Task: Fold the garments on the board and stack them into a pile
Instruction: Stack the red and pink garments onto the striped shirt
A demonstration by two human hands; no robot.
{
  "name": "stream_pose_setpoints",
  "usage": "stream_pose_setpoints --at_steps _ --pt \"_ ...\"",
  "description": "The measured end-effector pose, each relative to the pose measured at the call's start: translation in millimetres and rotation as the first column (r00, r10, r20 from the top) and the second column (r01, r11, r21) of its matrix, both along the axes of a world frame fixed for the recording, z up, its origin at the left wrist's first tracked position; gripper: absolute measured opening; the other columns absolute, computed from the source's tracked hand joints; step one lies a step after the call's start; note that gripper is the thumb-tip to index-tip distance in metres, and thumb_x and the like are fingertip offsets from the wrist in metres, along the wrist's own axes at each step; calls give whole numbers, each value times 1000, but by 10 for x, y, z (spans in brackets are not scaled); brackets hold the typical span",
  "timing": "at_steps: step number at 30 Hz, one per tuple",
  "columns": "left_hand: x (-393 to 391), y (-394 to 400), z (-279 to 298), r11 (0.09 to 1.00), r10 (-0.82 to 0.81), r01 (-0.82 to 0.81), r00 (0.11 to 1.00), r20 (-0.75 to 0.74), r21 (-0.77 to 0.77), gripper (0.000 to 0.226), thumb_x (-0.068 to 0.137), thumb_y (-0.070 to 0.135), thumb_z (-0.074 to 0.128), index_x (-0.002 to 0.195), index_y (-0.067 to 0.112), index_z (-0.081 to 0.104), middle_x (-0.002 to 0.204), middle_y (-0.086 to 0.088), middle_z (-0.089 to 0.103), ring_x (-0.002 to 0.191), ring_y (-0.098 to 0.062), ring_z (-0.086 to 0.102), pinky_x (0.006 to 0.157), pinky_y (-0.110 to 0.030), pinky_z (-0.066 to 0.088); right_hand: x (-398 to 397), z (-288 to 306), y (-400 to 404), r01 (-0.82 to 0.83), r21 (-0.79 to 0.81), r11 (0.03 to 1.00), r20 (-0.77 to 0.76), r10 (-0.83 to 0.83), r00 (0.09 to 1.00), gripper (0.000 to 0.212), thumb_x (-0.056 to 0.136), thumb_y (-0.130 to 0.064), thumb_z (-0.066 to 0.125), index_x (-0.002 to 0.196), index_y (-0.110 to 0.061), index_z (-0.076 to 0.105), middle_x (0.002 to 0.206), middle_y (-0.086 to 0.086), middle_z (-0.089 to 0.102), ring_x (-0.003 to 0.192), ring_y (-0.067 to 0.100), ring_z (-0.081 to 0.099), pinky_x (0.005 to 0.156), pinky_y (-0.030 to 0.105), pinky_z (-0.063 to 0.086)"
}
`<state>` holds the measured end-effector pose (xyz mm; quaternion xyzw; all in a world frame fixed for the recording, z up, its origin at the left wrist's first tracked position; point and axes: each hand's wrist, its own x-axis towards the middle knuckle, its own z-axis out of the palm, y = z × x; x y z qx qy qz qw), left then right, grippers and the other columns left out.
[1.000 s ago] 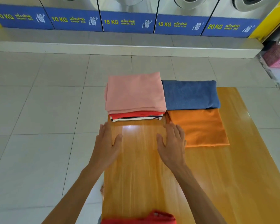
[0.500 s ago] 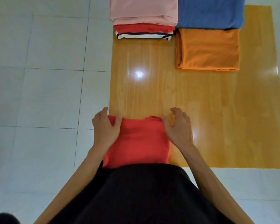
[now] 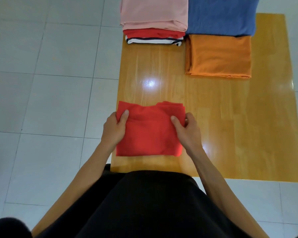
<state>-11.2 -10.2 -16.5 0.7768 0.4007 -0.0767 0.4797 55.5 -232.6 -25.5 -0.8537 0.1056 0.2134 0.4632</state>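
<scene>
A folded red garment lies on the near left part of the wooden board. My left hand grips its left edge, thumb on top. My right hand grips its right edge the same way. At the board's far left stands a pile: a pink garment on top, a red one under it, and a white one with dark stripes at the bottom. A folded blue garment lies to the right of the pile, and a folded orange garment lies in front of the blue one.
The board rests on a floor of pale tiles. My black clothing fills the bottom of the view and hides the board's near edge. Bare wood lies between the red garment and the pile.
The view has tilted down from the pile. My hands came back from the board's middle to the red garment, took hold of its sides and pushed it further onto the board.
</scene>
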Motion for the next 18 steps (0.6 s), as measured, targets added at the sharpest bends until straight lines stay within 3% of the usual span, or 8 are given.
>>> stream_pose_setpoints --at_steps 2,4,8,13,16,18 --pt "154 2 -16 998 54 -54 997 52 15 60 95 59 43 130 12 54 116 0 64 105 -19 62 83 -32 48 172 1 75 70 35 997 -34 -69 997 36 93 -49 61 100 -15 49 86 -6 57 76 12 57 63 30 45" --pt "241 -50 -46 988 151 -151 988 13 23 69 94 61 42 137 7 45 115 3 58 100 -16 57 78 -30 43 292 -63 126 124 39 992 -111 -119 987 44 93 -51 58 111 -13 45 94 -5 57 87 15 59 74 37 51" --pt "201 -279 -139 989 140 -143 986 -85 -28 72 89 70 40 123 8 50 102 3 59 85 -15 56 69 -29 42 312 -159 179 225 28 974 -169 -217 961 56 92 -55 58 123 -9 49 110 2 61 102 23 63 89 44 54" --pt "264 -192 -203 983 10 6 996 -91 184 57 98 56 34 116 6 56 98 -6 62 97 -30 63 74 -34 43 278 -194 209 180 23 983 -73 -178 981 47 93 -54 58 112 -11 58 104 1 65 96 21 65 87 46 55" --pt "274 -21 -266 978 -47 59 997 -66 198 51 103 45 30 96 3 58 88 -10 61 92 -34 61 72 -34 38 332 -178 203 130 11 991 20 -130 991 39 91 -50 64 101 -14 55 93 -5 63 84 14 63 74 37 54" --pt "282 11 -260 981 -14 23 999 -52 193 52 104 42 29 94 1 59 91 -13 63 90 -32 60 73 -35 39 360 -177 203 124 1 992 66 -124 990 39 89 -52 66 98 -17 53 89 -7 63 80 12 62 68 33 50"
